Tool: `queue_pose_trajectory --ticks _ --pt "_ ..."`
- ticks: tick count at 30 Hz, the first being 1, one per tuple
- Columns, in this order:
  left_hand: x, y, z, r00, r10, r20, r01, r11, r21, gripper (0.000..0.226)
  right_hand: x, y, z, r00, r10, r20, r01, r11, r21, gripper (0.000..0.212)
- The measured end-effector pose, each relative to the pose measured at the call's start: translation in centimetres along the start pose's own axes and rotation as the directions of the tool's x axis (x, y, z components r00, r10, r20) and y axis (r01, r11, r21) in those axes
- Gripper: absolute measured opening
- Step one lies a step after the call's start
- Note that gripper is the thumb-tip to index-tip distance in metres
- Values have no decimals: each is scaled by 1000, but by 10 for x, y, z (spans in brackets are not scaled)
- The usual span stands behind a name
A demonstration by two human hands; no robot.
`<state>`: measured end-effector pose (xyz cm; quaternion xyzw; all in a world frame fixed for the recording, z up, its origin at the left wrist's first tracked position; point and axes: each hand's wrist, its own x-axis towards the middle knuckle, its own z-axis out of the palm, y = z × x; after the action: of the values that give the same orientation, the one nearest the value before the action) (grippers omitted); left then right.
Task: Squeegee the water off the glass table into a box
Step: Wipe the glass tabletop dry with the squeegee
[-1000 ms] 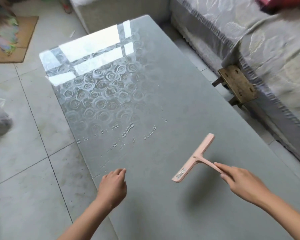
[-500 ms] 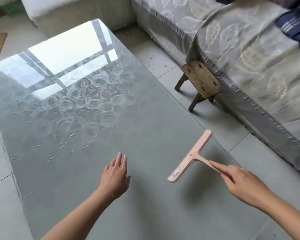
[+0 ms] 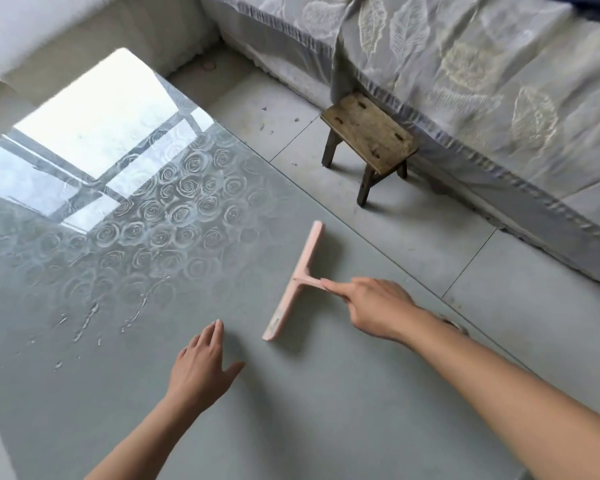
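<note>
Fingers (image 3: 338,287) of the right hand (image 3: 374,310): curled round the short handle of the pink squeegee (image 3: 291,292), index finger laid straight along it toward the blade. Left hand (image 3: 201,368): palm down, its fingers (image 3: 210,336) straight and close together, thumb out to the side, holding nothing. Whether it touches the glass cannot be told.

Squeegee blade runs slantwise, far end up and right, near end down and left, just beside the left fingertips. It sits low over the counter (image 3: 291,427) with its shadow tight beside it; contact with the glass not certain.

Counter: grey glass top, rose pattern (image 3: 177,209) showing across the far half, bright window reflection (image 3: 94,126) at the far end. Water (image 3: 87,320) lies in thin streaks and beads left of the left hand, well apart from the blade.

Room: pale tiled floor (image 3: 430,244) to the right of the counter. Small worn wooden stool (image 3: 368,133) stands on it, against a sofa (image 3: 465,81) draped in grey leaf-patterned cloth. Second pale upholstered seat (image 3: 84,26) beyond the counter's far end.
</note>
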<state>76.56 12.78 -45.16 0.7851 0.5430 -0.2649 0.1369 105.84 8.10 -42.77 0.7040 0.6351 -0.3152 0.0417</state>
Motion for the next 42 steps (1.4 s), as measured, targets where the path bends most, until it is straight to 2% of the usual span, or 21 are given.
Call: queue_pose_trajectory --ticks 3,6,10,13,17,21,24,26,28,30,38,42 --pt "-4 -2 0 999 -5 35 6 1000 -24 91 1 -5 -7 999 -47 3 47 998 29 59" --pt "1 -1 -8 999 9 36 -8 1000 -19 88 -28 39 -26 1000 -12 -8 12 999 41 53" --pt "23 -4 -23 998 11 -57 -11 1000 14 84 -68 80 -35 993 62 99 -48 990 -134 52" --pt "38 -9 -29 998 -21 -59 23 999 31 92 -55 63 -20 995 48 87 -43 997 -64 53" --pt "47 -20 -29 999 -40 0 40 995 93 105 16 -1 -12 1000 -22 18 22 1000 19 57" --pt "53 -37 -33 998 -45 34 41 993 112 111 68 -55 -32 993 -113 28 115 990 -79 67" --pt "53 -52 -30 998 -24 60 17 995 103 111 62 -33 -60 985 -168 43 172 978 -117 63" --pt "54 -56 -25 998 6 57 -11 996 92 110 49 -2 -84 986 -122 115 140 977 -163 60" --pt "56 -68 -19 998 22 57 -26 997 69 110 44 14 -99 975 -21 222 87 952 -293 58" --pt "57 -60 -21 998 47 39 -50 995 81 110 34 25 -108 967 48 250 41 940 -340 57" --pt "54 -62 -10 1000 15 -23 -15 999 -33 112 52 22 -102 975 -22 219 122 882 -455 51" --pt "54 -62 -11 1000 19 -6 -19 999 -40 112 46 26 -90 981 -20 194 90 928 -361 50"
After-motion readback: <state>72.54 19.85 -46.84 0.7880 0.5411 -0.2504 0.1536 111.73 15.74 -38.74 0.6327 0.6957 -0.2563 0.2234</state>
